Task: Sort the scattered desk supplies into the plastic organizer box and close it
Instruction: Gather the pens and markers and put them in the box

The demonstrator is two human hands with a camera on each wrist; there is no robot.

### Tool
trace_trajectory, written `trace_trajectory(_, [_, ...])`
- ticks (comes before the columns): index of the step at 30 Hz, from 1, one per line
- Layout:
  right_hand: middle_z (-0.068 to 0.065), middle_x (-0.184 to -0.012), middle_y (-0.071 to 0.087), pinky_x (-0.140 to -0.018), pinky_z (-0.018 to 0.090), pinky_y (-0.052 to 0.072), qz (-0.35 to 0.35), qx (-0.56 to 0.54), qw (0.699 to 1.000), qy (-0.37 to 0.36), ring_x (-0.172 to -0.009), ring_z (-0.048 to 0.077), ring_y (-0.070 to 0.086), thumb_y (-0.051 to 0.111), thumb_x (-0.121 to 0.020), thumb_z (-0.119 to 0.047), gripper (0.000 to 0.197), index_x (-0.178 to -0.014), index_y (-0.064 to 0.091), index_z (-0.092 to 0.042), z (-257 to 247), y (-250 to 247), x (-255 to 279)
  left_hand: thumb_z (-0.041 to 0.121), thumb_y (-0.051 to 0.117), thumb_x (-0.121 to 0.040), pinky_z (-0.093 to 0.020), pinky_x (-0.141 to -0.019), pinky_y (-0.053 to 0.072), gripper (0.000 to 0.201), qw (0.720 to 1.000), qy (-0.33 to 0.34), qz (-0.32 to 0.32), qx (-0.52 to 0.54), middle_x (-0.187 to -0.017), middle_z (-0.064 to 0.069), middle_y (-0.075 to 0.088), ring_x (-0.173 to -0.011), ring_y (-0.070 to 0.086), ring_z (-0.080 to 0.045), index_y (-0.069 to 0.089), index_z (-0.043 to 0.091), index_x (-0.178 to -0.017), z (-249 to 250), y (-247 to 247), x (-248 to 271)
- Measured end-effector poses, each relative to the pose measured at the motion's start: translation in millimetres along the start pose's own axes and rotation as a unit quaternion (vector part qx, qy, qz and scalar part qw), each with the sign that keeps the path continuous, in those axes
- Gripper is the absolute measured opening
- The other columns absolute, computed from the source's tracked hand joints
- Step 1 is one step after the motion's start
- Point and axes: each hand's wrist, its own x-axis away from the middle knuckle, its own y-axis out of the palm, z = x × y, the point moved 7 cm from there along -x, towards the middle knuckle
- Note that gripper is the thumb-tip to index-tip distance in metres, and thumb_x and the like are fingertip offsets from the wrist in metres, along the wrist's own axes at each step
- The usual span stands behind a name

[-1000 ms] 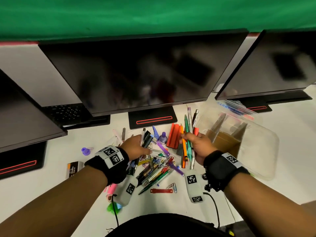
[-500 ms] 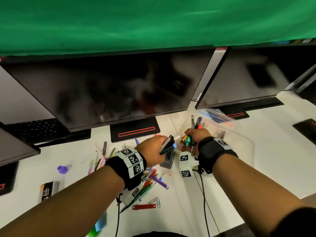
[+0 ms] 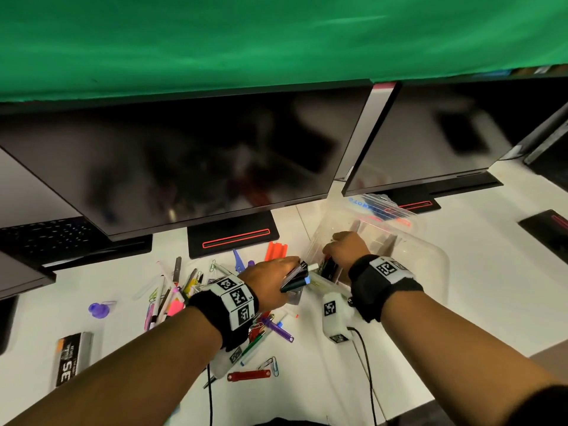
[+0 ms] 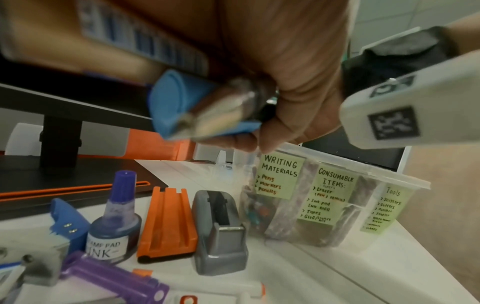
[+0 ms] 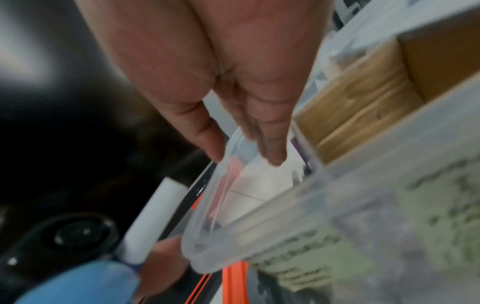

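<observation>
The clear plastic organizer box [image 3: 430,265] stands open at the right of the white desk, with cardboard dividers inside. In the left wrist view its wall [image 4: 337,232] carries green labels reading Writing Materials, Consumable Items and Tools. My right hand [image 3: 344,249] reaches into the left compartment, and its fingers [image 5: 270,148] are straight and hold nothing. Pens [image 3: 328,267] stand in that compartment just under the hand. My left hand [image 3: 273,281] grips a bundle of markers [image 3: 295,276], one with a blue cap [image 4: 168,102], just left of the box's near corner.
A pile of pens and clips [image 3: 172,293] lies left of centre. A grey tape dispenser [image 4: 221,230], an orange block [image 4: 168,222] and an ink bottle [image 4: 114,222] sit beside the box. A staples box [image 3: 72,358] is at the far left. Monitors [image 3: 184,167] line the back.
My right hand carried its bundle of pens into the box's left compartment and let go. My left hand lifted markers off the pile and moved right toward the box.
</observation>
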Motion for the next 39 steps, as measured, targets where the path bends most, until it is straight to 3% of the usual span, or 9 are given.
trace_trajectory(5, [0.006,-0.122,0.061,-0.095,0.026,0.042,0.023,0.154,0.973,-0.167,-0.112,0.025,0.057,0.062,-0.084,-0.022,0.034,-0.117,0.062,-0.013,15,-11,36,0.014,0.06,-0.081,-0.027,-0.077,0.047,0.042,0.999,-0.021,0.022,0.017,-0.11,-0.003,0.059,-0.097,0.06,-0.022,0.048,0.02,-0.12,0,-8,1])
trace_trajectory(9, [0.001,-0.134,0.049,-0.108,0.037,0.035,-0.01,0.292,0.932,-0.215,-0.126,0.026,0.043,0.064,-0.078,-0.045,0.051,-0.124,0.055,-0.026,47,3,55,0.015,0.061,-0.078,-0.023,-0.061,0.04,0.026,0.995,-0.036,0.058,0.07,-0.085,0.0,0.057,-0.083,0.058,-0.022,0.051,0.019,-0.101,3,-17,-4])
trace_trajectory(14, [0.005,-0.121,0.065,-0.085,0.022,0.042,-0.054,0.24,0.94,-0.236,-0.108,0.023,0.061,0.049,-0.094,-0.021,0.039,-0.132,0.048,-0.027,56,14,73,0.019,0.066,-0.079,-0.027,-0.055,0.052,0.023,0.972,-0.09,0.086,0.2,-0.073,0.001,0.063,-0.062,0.062,-0.017,0.055,0.016,-0.099,12,-21,-14])
trace_trajectory(18, [-0.001,-0.128,0.062,-0.088,0.017,0.037,-0.097,0.244,0.925,-0.274,-0.116,0.018,0.058,0.047,-0.095,-0.018,0.038,-0.132,0.051,-0.026,56,23,87,0.017,0.064,-0.085,-0.021,-0.049,0.053,0.015,0.945,-0.098,0.062,0.307,-0.071,-0.006,0.065,-0.045,0.062,-0.006,0.057,0.008,-0.094,30,-15,-28])
trace_trajectory(22, [-0.009,-0.132,0.058,-0.088,0.013,0.034,-0.119,0.234,0.917,-0.299,-0.118,0.014,0.056,0.046,-0.096,-0.019,0.039,-0.133,0.048,-0.031,65,25,99,0.022,0.062,-0.088,-0.032,-0.067,0.057,0.016,0.955,-0.104,0.023,0.277,-0.078,-0.011,0.067,-0.059,0.064,-0.018,0.058,0.011,-0.076,45,-7,-41])
trace_trajectory(25, [-0.012,-0.133,0.057,-0.092,0.016,0.038,-0.126,0.229,0.914,-0.309,-0.118,0.012,0.056,0.046,-0.096,-0.022,0.039,-0.133,0.047,-0.037,72,25,98,0.029,0.061,-0.088,-0.025,-0.055,0.048,0.022,0.976,-0.128,0.002,0.176,-0.072,-0.006,0.063,-0.055,0.057,-0.011,0.058,0.013,-0.073,47,-1,-55])
trace_trajectory(30, [-0.013,-0.133,0.057,-0.096,0.023,0.042,-0.132,0.224,0.913,-0.314,-0.119,0.012,0.056,0.045,-0.096,-0.024,0.039,-0.132,0.047,-0.037,76,27,95,0.039,0.061,-0.087,-0.028,-0.073,0.042,0.045,0.988,-0.146,0.021,0.047,-0.108,-0.013,0.063,-0.098,0.061,-0.028,0.053,0.006,-0.117,48,-3,-70])
trace_trajectory(34, [-0.013,-0.131,0.059,-0.098,0.023,0.043,-0.143,0.216,0.917,-0.305,-0.117,0.01,0.056,0.046,-0.095,-0.025,0.038,-0.131,0.049,-0.038,78,27,92,0.051,0.058,-0.085,-0.03,-0.078,0.048,0.058,0.99,-0.137,0.015,0.039,-0.118,-0.009,0.062,-0.1,0.061,-0.027,0.049,0.009,-0.125,48,2,-76])
trace_trajectory(39, [-0.013,-0.118,0.065,-0.086,0.018,0.045,-0.137,0.209,0.924,-0.29,-0.099,0.003,0.06,0.052,-0.092,-0.024,0.035,-0.125,0.056,-0.035,71,24,93,0.039,0.063,-0.083,-0.033,-0.098,0.048,0.054,0.984,-0.14,0.033,0.107,-0.129,-0.007,0.059,-0.113,0.059,-0.025,0.049,0.019,-0.131,24,-9,-64])
